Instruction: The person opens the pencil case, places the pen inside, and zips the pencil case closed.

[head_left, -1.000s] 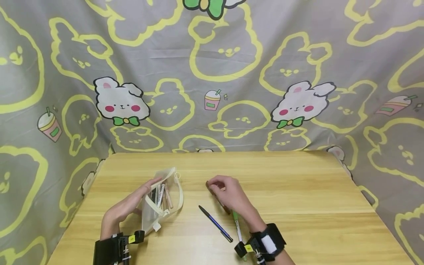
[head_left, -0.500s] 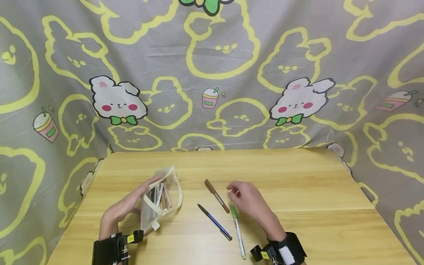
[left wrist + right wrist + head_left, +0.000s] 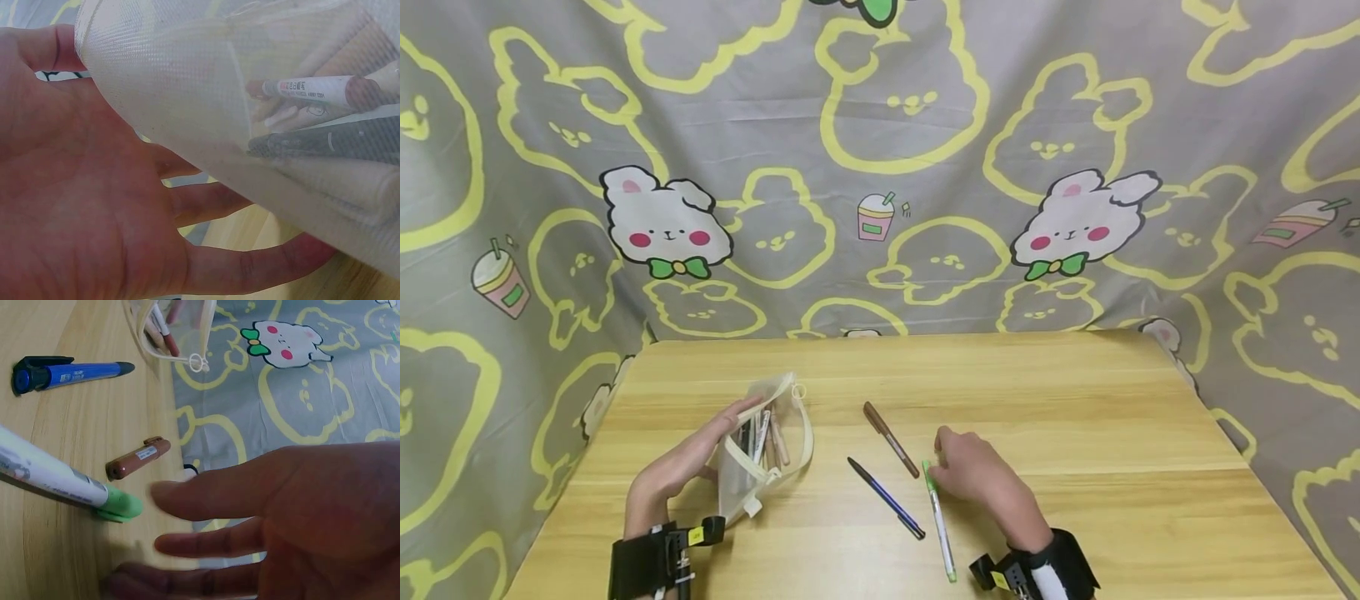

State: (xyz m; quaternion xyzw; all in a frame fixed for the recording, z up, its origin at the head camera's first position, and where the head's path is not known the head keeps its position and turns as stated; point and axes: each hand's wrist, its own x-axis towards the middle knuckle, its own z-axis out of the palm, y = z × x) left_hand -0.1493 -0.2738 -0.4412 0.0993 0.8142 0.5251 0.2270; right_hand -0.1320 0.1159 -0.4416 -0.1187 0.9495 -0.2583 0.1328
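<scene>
A translucent mesh pencil case [image 3: 733, 483] with a cream zip edge stands tilted at the left of the table, its mouth open. Several pens and markers show inside, among them a white-barrelled marker [image 3: 315, 90] and a dark pen [image 3: 331, 140]. My left hand [image 3: 688, 454] rests against the case's side, fingers straight and partly hidden behind the mesh. By the cap end of a white marker with green ends [image 3: 940, 525] is my right hand [image 3: 983, 471], fingers loosely bent and holding nothing. In the right wrist view a small gap separates its thumb from the green cap.
A brown marker [image 3: 891, 438] and a blue pen with black ends [image 3: 886, 498] lie on the wooden table [image 3: 1075, 417], between the case and the right hand. A grey curtain [image 3: 790, 117] with cartoon animals hangs behind and at both sides. Each wrist wears a black strapped camera.
My right hand has let go of the brown marker, leaving it on the table, and has moved right and toward me to the green-capped marker. The left hand stays at the case.
</scene>
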